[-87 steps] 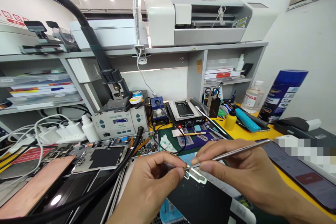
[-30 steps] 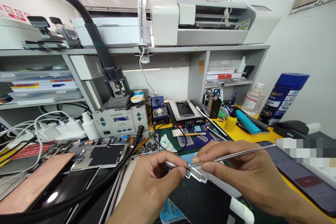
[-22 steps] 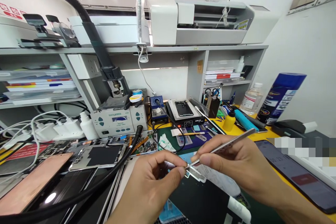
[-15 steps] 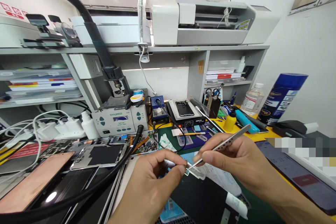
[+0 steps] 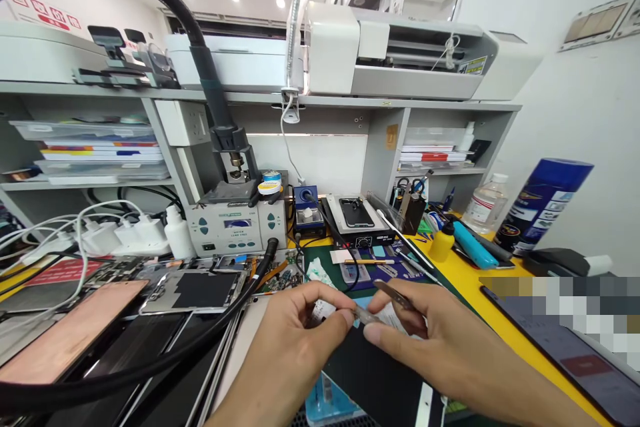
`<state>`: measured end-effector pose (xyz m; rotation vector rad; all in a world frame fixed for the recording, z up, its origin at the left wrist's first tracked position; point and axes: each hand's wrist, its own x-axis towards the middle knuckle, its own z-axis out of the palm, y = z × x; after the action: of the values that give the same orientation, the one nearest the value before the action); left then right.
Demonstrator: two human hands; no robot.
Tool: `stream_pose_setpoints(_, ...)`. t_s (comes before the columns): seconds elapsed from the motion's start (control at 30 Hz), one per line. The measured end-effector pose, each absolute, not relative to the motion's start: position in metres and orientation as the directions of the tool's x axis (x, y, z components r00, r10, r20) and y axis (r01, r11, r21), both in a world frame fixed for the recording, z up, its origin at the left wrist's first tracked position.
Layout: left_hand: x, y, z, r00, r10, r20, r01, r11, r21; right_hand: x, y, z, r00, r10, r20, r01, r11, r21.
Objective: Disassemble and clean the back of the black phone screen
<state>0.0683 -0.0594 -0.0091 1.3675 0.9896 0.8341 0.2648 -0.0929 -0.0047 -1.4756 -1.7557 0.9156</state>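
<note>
My left hand [image 5: 303, 340] is closed in a pinch on a small thin greyish piece [image 5: 365, 314]; its exact kind is too small to make out. From the other side, the thumb of my right hand [image 5: 435, 327] touches the same piece. Metal tweezers [image 5: 395, 295] are tucked in my right hand, their tips turned away from the piece. Under both hands lies a flat black panel [image 5: 375, 373] with a white strip at its near right end. A blue packet [image 5: 327, 403] shows beneath the panel's left edge.
A thick black hose [image 5: 200, 353] curves across the left, over phone screens and parts. At the back are a soldering station [image 5: 235, 227] and a small plate heater [image 5: 357, 237] with a phone frame. A yellow bottle [image 5: 442, 243] and a phone [image 5: 555, 347] are to the right.
The tweezers' tips have left the small piece and now tuck back into my right hand. My right thumb has come onto the piece. The view has shifted slightly.
</note>
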Motion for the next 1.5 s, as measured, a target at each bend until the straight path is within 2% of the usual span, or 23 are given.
stream_pose_setpoints(0.1, 0.067, -0.061, -0.006, 0.390, 0.918, -0.070, 0.111, 0.029, 0.993, 0.261, -0.088, -0.004, -0.213, 0.973, -0.087, 0.378, 0.000, -0.926)
stream_pose_setpoints(0.2, 0.066, -0.062, -0.003, 0.399, 0.915, -0.053, 0.095, 0.015, 0.995, 0.261, -0.084, -0.003, -0.239, 0.964, -0.117, 0.237, -0.059, -0.970)
stream_pose_setpoints(0.37, 0.065, -0.066, 0.002, 0.363, 0.931, -0.034, 0.054, 0.016, 0.998, 0.262, -0.083, -0.005, -0.209, 0.951, -0.229, 0.014, -0.231, -0.973)
stream_pose_setpoints(0.47, 0.065, -0.068, 0.004, 0.356, 0.934, -0.035, 0.019, 0.031, 0.999, 0.261, -0.083, -0.009, -0.191, 0.948, -0.253, -0.047, -0.267, -0.963)
stream_pose_setpoints(0.67, 0.066, -0.070, 0.006, 0.369, 0.927, -0.064, -0.065, 0.094, 0.993, 0.261, -0.082, -0.010, -0.198, 0.947, -0.252, -0.056, -0.267, -0.962)
stream_pose_setpoints(0.87, 0.068, -0.070, 0.003, 0.398, 0.917, -0.031, -0.149, 0.098, 0.984, 0.266, -0.082, -0.013, -0.153, 0.987, -0.044, 0.120, -0.026, -0.992)
stream_pose_setpoints(0.97, 0.070, -0.071, -0.003, 0.404, 0.914, 0.044, -0.143, 0.015, 0.990, 0.266, -0.084, -0.014, -0.161, 0.987, 0.012, 0.135, 0.034, -0.990)
stream_pose_setpoints(1.1, 0.071, -0.072, -0.010, 0.427, 0.898, 0.105, -0.096, -0.070, 0.993, 0.263, -0.088, -0.015, -0.172, 0.985, 0.023, 0.158, 0.051, -0.986)
stream_pose_setpoints(1.3, 0.071, -0.068, -0.010, 0.445, 0.893, 0.064, -0.056, -0.043, 0.997, 0.259, -0.092, -0.012, -0.190, 0.981, 0.042, 0.198, 0.080, -0.977)
stream_pose_setpoints(1.5, 0.072, -0.069, -0.012, 0.452, 0.892, 0.035, -0.050, -0.014, 0.999, 0.257, -0.092, -0.006, -0.185, 0.982, -0.035, 0.214, 0.006, -0.977)
